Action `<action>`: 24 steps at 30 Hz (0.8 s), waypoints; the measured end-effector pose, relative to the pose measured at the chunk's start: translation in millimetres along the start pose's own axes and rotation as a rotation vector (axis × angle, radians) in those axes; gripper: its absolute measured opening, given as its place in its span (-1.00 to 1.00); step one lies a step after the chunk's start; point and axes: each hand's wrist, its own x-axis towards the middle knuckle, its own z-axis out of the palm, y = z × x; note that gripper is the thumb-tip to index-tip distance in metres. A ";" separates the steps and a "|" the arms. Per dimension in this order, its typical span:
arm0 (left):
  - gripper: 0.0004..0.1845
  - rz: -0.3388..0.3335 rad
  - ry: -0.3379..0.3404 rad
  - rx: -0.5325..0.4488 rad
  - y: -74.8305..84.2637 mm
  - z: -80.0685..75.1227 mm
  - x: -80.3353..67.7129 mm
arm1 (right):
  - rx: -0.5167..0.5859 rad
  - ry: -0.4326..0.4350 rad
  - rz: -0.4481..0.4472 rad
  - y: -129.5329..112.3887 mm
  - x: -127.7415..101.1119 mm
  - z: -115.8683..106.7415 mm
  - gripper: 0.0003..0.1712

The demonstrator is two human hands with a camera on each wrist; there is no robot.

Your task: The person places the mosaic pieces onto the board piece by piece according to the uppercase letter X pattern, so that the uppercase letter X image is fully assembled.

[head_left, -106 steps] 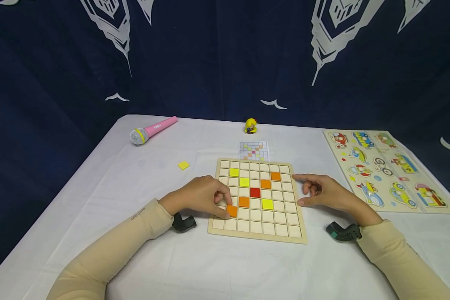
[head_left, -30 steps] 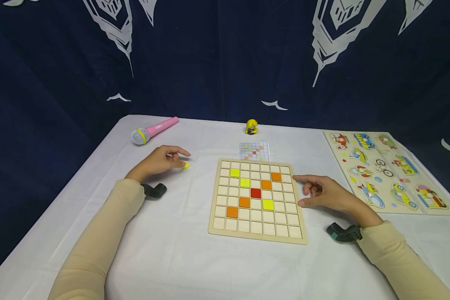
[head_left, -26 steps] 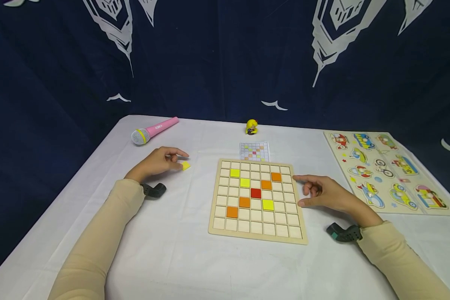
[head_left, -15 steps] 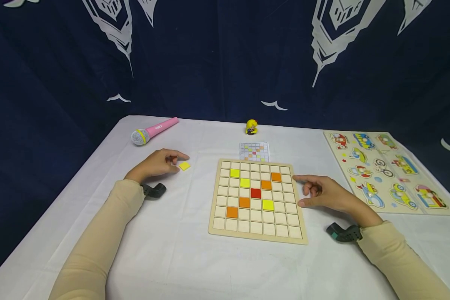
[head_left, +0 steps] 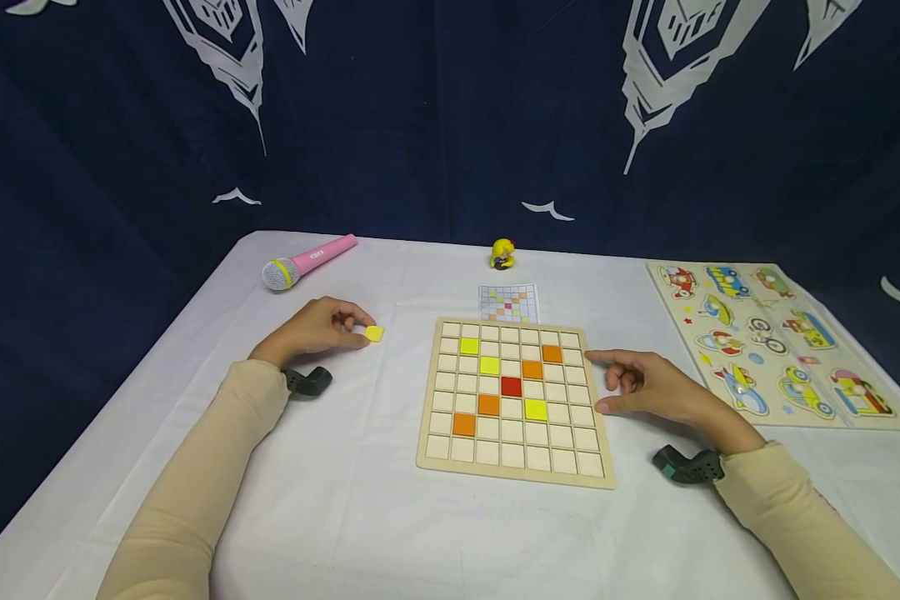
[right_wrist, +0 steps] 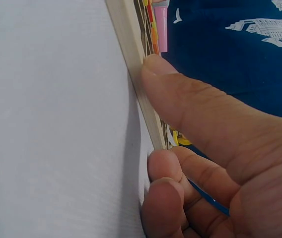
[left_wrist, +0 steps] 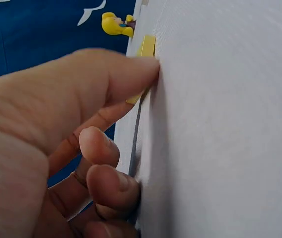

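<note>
Left of the wooden grid board (head_left: 559, 413), my left hand (head_left: 317, 327) pinches a small yellow square tile (head_left: 374, 333) between thumb and index finger. In the left wrist view the thumb covers part of that tile (left_wrist: 149, 45), which is tilted on edge close to the white cloth. On the board lie several orange and yellow tiles and one red tile (head_left: 512, 386), each in a square. My right hand (head_left: 656, 385) touches the board's right edge with straight index finger and thumb, its other fingers curled. The right wrist view shows the thumb (right_wrist: 180, 96) against the board's wooden rim (right_wrist: 131, 54).
Behind the board lies a pattern card (head_left: 508, 302), with a small yellow-haired figurine (head_left: 502, 254) farther back. A pink toy microphone (head_left: 322, 253) is at back left. A vehicle picture puzzle board (head_left: 757, 379) lies beyond my right hand. A dark blue curtain hangs behind the table.
Earlier my left hand was at an orange tile on the board; it moved left to the loose yellow tile. That tile lay flat half a second ago and is now pinched. The right hand stayed put.
</note>
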 end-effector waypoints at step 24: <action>-0.68 0.170 0.024 0.044 42.9 28.4 -0.8 | -0.006 0.002 -0.022 0.8 -0.4 0.0 -0.16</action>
